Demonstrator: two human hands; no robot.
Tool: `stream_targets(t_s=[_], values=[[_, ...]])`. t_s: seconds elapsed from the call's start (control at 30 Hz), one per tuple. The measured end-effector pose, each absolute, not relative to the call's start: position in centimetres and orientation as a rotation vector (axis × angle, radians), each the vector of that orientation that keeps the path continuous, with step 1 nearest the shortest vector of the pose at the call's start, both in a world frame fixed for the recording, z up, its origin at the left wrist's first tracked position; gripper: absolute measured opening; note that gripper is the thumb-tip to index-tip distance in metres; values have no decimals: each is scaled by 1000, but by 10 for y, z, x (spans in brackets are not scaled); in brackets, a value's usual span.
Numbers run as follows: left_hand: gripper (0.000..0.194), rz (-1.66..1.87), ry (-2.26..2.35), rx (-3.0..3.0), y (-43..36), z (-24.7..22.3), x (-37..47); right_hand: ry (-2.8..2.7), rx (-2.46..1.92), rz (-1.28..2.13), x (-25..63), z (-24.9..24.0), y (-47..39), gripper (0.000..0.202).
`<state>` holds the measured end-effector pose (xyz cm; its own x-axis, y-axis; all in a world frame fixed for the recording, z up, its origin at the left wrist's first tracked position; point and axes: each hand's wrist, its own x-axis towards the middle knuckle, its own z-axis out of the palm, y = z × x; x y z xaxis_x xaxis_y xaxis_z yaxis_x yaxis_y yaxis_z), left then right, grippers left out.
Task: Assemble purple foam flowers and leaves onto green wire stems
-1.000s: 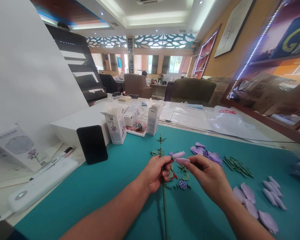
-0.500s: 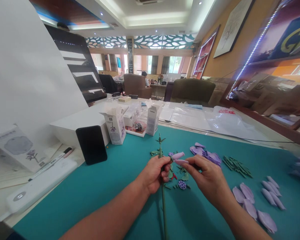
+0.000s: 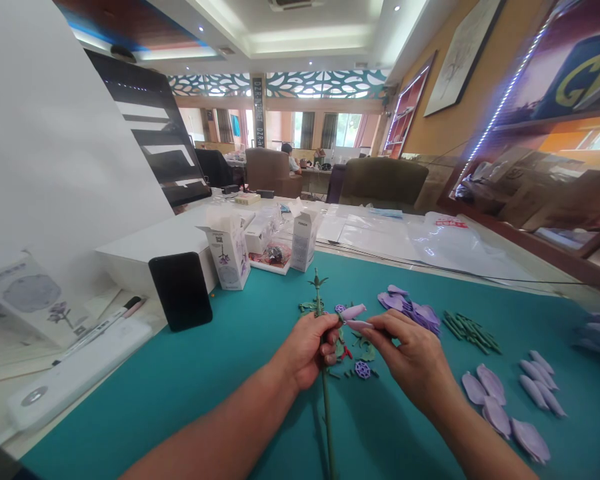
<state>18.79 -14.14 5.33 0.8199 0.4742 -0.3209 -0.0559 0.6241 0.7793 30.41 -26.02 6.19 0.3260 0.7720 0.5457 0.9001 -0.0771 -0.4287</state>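
My left hand [image 3: 313,347] is closed round a long green stem [image 3: 329,420], which stands nearly upright with a leafy tip [image 3: 317,281] above the fist. At its thumb, a pale purple bud piece [image 3: 353,311] points right. The fingertips of my right hand [image 3: 405,343] pinch a second pale purple piece [image 3: 358,325], just below the first and close to the left thumb. Behind and below the hands lie small green parts, a red piece [image 3: 347,351] and a purple wheel-shaped piece [image 3: 363,370].
On the green mat [image 3: 180,387], purple petals [image 3: 413,310], short green sticks [image 3: 473,332], pale petals [image 3: 497,413] and bud pieces [image 3: 543,381] lie at right. A black phone [image 3: 181,291], small boxes [image 3: 229,257] and a white power strip [image 3: 80,373] are at left. A person [image 3: 289,157] sits far back.
The view has shifted slightly. Both hands keep their grips, and the piece in my right hand stays beside the left thumb with hardly any movement.
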Motion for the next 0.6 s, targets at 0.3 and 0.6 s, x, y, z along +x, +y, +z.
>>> stream_targets(t_s=[0.3, 0.6], values=[[27, 326, 547, 833, -143, 54, 188, -1416, -1866, -210, 299, 63, -258, 37], [25, 307, 512, 813, -139, 51, 188, -1387, -1838, -189, 303, 63, -259, 33]])
